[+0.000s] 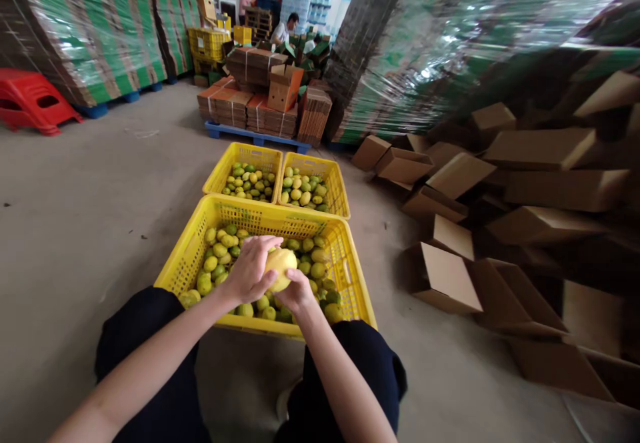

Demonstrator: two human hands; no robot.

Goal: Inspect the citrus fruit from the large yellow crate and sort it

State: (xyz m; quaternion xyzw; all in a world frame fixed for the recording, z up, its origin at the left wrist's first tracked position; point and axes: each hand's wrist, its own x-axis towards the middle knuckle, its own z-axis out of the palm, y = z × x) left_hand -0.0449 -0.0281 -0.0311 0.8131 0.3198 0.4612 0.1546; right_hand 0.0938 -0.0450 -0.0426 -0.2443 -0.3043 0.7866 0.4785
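Observation:
A large yellow lemon (281, 267) is held between my two hands above a yellow plastic crate (361, 289). My left hand (251, 271) cups its left side, with the fingers stretched over the top and the thumb against the lower left. From the lower right, my right hand (296, 289) grips the same fruit, thumb on its face; its other fingers are mostly hidden. Below, the crate holds many green and yellow lemons (219, 251). It stands between my knees.
Two more yellow crates of lemons, a left one (215, 175) and a right one (341, 189), stand just beyond. Open cardboard boxes (447, 276) lie heaped on the right. Flattened cartons (225, 104) sit on a blue pallet (255, 137). A red stool (37, 99) is at left; people work far back.

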